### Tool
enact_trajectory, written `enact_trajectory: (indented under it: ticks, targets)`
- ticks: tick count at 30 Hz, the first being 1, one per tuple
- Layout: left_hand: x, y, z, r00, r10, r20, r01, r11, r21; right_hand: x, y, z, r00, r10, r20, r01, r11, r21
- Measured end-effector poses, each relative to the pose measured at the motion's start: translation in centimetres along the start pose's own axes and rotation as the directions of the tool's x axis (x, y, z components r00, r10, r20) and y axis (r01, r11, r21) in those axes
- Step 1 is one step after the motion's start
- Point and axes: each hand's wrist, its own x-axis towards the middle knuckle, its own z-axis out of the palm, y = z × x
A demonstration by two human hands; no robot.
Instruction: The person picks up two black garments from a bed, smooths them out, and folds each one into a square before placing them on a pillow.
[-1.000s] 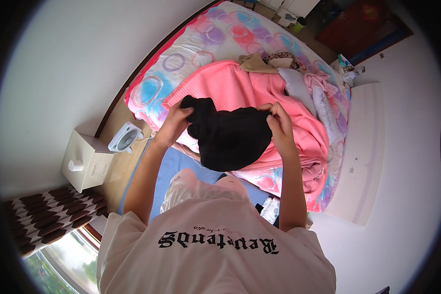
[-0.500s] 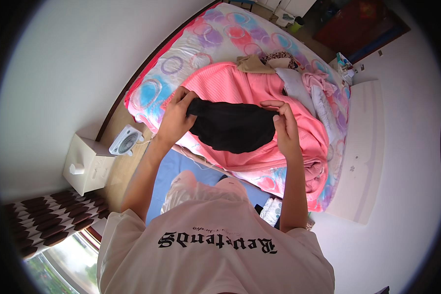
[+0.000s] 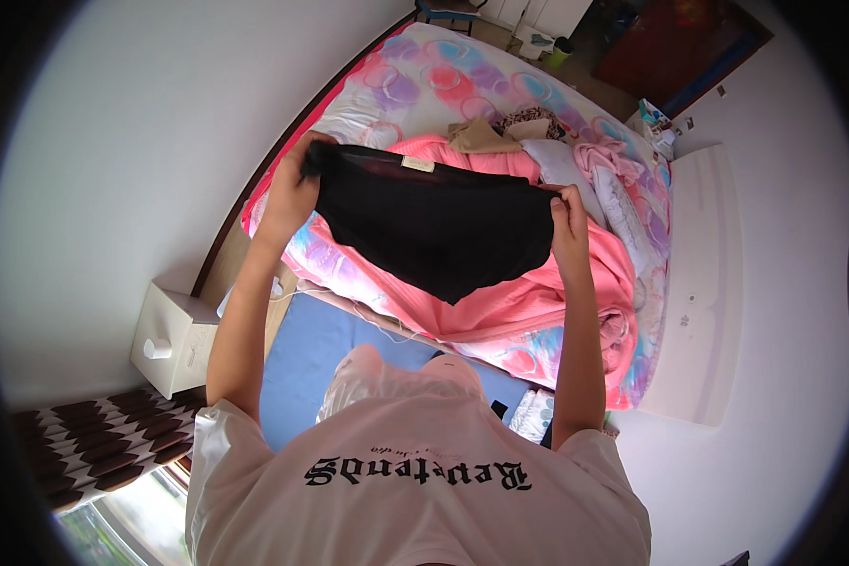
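I hold a black garment (image 3: 434,226) stretched wide in front of me, above the bed. My left hand (image 3: 297,184) grips its left top corner, bunched in the fist. My right hand (image 3: 568,215) pinches its right top corner. The cloth hangs down to a point in the middle, and a small pale label shows at its top edge. Under it lies a pink blanket (image 3: 538,302) on the bed (image 3: 415,85), which has a sheet with coloured rings.
More clothes lie on the bed past the garment: a tan piece (image 3: 481,137), a patterned one and pale pink items (image 3: 613,179). A white bedside cabinet (image 3: 172,338) stands at the left, a blue mat (image 3: 311,349) on the floor, a white headboard (image 3: 707,283) at the right.
My hands have moved apart and upward, pulling the bunched black garment out flat and wide. It was crumpled between my hands a second ago.
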Motion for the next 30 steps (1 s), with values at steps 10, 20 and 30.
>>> enact_trajectory:
  ticks: [10,20,30]
  targets:
    - [5.3,11.9,2.7,0.881,-0.442,0.170,0.473,0.837,-0.274,-2.8,4.8,1.2,0.956,0.288,0.050,-0.289,0.901,0.324]
    - [6.0,7.1,3.8,0.920,-0.391,0.017,0.391,0.921,0.007,-1.2,4.7,-0.4,0.949,0.269,-0.163,-0.215,0.933,0.288]
    - [4.7,7.0,-1.6,0.995,-0.098,0.016,0.098,0.995,0.017,4.1,-3.7,-6.5,0.997,-0.074,0.027,0.064,0.961,0.269]
